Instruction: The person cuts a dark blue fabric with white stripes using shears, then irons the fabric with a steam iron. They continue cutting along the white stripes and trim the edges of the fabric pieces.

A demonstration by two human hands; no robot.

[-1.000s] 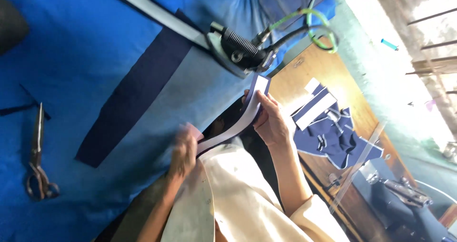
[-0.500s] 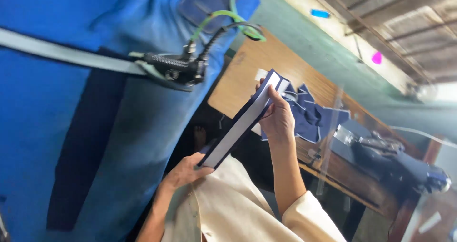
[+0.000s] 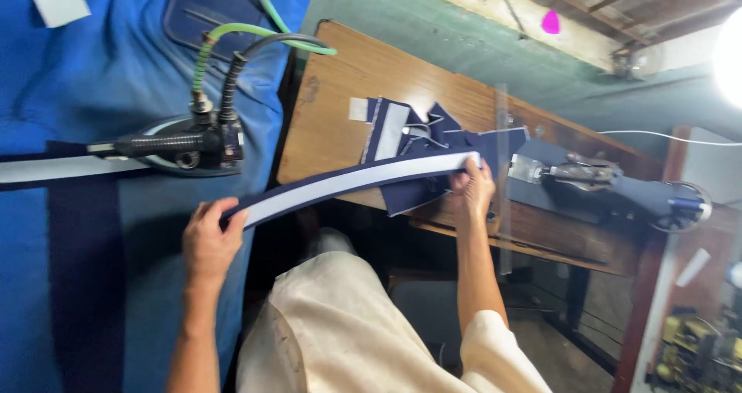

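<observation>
A long navy fabric strip with a white facing (image 3: pixel 348 183) stretches between both hands. My left hand (image 3: pixel 209 242) grips its near end over the blue padded ironing surface (image 3: pixel 93 84). My right hand (image 3: pixel 473 188) pinches the far end over a pile of navy fabric pieces (image 3: pixel 433 142) lying on a wooden table (image 3: pixel 340 91). A steam iron (image 3: pixel 182 146) with green and grey hoses rests on the blue surface, just left of the strip.
A clear plastic ruler (image 3: pixel 504 184) lies across the wooden table by the pile. A dark metal tool (image 3: pixel 610 180) sits at the table's right end. A long dark navy cloth piece (image 3: pixel 81 231) lies on the blue surface. My cream-coloured clothing (image 3: pixel 340 331) fills the bottom middle.
The view has swung right toward the wooden table. Both hands have spread apart, carrying the strip from the ironing surface over to the fabric pile.
</observation>
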